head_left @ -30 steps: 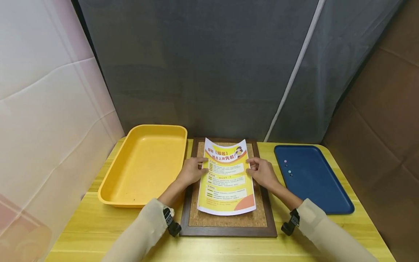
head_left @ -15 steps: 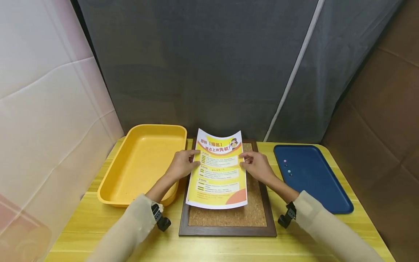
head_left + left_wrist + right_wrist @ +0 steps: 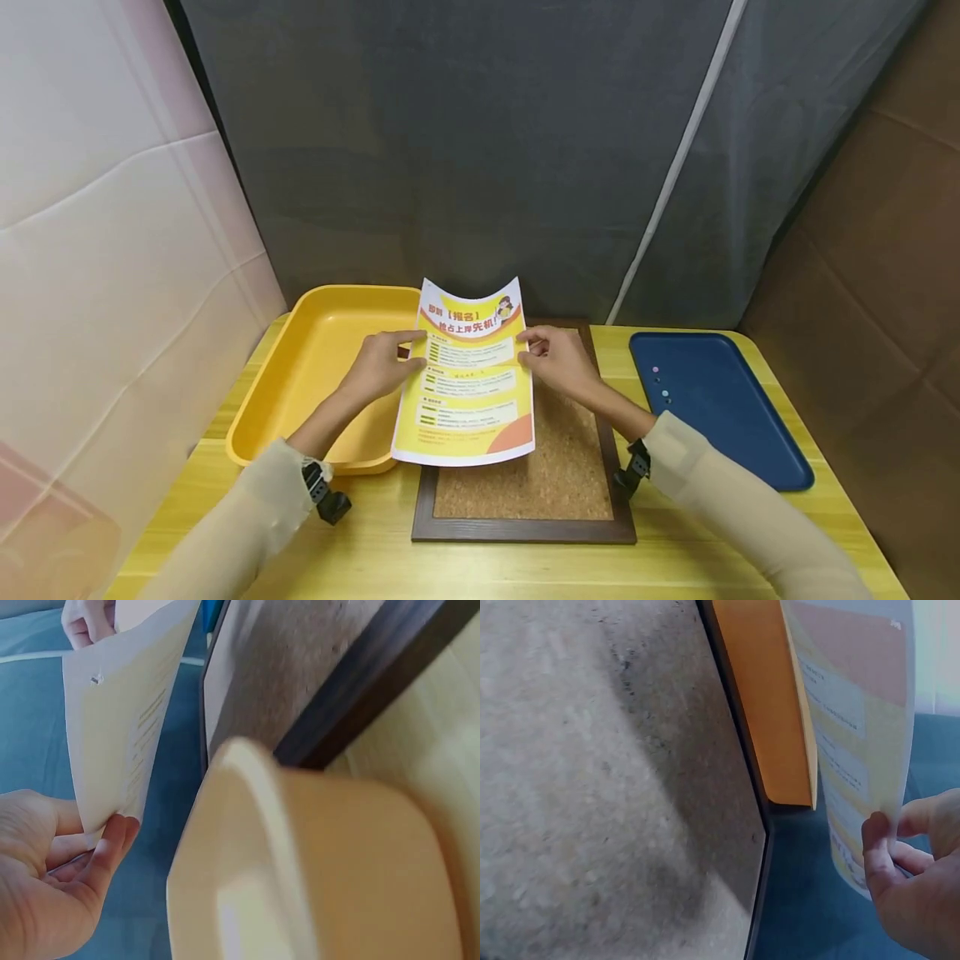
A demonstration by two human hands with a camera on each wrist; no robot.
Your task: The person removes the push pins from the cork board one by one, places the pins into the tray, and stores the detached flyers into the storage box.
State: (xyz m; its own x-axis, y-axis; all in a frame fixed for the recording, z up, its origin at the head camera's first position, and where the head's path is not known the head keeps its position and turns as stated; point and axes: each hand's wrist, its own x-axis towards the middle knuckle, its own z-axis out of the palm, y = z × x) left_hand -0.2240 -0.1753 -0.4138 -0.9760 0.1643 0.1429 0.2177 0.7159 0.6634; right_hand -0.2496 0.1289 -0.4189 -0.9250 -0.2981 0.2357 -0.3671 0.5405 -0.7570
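A yellow printed flyer [image 3: 468, 400] with a white border hangs raised between both hands, bowed along its length. My left hand [image 3: 378, 364] pinches its left edge between thumb and fingers; the left wrist view shows the same hand [image 3: 64, 877] with the paper [image 3: 120, 727] creased at the grip. On the opposite edge my right hand [image 3: 558, 358] pinches the sheet, as the right wrist view of that hand [image 3: 919, 859] confirms. Below and to the right lies a cork board [image 3: 551, 479] in a dark brown frame, partly covered by the flyer. The flyer's left side overlaps the yellow tray [image 3: 315, 375].
The yellow tray stands left of the cork board on a wooden table [image 3: 360, 558]. At the right is a blue tray [image 3: 727, 417] with several small pushpin-like pieces [image 3: 660, 383] near its left side. A dark grey curtain [image 3: 450, 150] rises behind the table.
Both hands have carried the flyer leftward and slightly up, from over the middle of the cork board to partly over the yellow tray. More cork now shows. The trays and board stay put.
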